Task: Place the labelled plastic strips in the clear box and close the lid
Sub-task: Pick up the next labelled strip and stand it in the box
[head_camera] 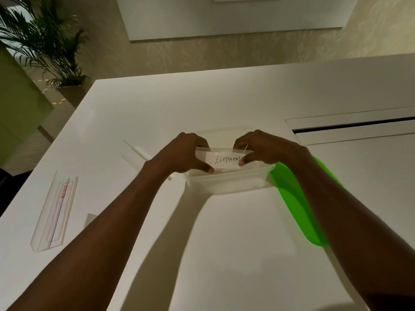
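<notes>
A clear plastic box [226,184] stands on the white table, lid off. Over its opening both hands hold a plastic strip [224,158] with a white label reading ELEPHANT. My left hand [182,153] pinches the strip's left end between thumb and curled fingers. At the right end, my right hand [265,149] pinches it the same way. The green lid [294,205] lies flat on the table to the right of the box, partly under my right forearm. More clear strips [139,153] lie on the table left of my left wrist.
A clear sleeve with a red label [56,212] lies at the table's left edge. A small clear piece [89,218] shows beside my left forearm. A slot [354,129] runs across the table at the right. A potted palm [45,46] stands on the floor beyond the left corner.
</notes>
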Demonstrator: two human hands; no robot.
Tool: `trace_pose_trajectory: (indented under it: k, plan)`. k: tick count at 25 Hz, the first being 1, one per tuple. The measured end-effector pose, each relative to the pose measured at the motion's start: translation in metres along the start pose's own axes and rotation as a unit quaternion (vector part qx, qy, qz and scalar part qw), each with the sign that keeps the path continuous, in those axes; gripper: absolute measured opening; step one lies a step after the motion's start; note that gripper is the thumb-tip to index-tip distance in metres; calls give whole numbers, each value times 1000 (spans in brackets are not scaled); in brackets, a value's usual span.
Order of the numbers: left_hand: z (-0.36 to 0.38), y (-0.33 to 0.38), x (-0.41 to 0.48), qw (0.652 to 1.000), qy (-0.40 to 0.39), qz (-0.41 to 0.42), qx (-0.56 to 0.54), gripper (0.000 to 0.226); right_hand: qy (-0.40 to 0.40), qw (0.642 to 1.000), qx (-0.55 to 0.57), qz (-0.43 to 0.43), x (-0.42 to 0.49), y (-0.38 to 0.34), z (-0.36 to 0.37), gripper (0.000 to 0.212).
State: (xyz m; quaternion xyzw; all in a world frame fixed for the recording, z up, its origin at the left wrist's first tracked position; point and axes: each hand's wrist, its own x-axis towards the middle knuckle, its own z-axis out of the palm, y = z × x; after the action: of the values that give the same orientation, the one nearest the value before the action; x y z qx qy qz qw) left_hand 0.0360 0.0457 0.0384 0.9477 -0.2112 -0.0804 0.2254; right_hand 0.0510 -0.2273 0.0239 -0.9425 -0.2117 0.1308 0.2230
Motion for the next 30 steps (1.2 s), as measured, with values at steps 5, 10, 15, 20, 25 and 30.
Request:
trace_pose_trajectory:
  k: [5, 10, 15, 20, 25, 30]
  plan:
    - [25, 2, 12, 995, -47, -1, 91, 37, -35, 995, -95, 23, 8, -1, 12, 29]
    - [26, 4, 16, 982, -89, 7, 167, 31, -10, 990, -135, 27, 7, -2, 17, 27]
    - [26, 7, 16, 969, -108, 18, 220, 33, -3, 991, -137, 14, 5, -4, 18, 24]
    - [29, 7, 18, 957, -118, 17, 265, 33, 1, 993, -115, 16, -1, -10, 14, 22]
    - [31, 7, 17, 963, -93, 29, 250, 31, -8, 995, -103, 10, -2, -10, 13, 24]
    - [27, 8, 14, 989, -58, 25, 134, 22, -33, 992, -123, 2, 1, -9, 11, 25]
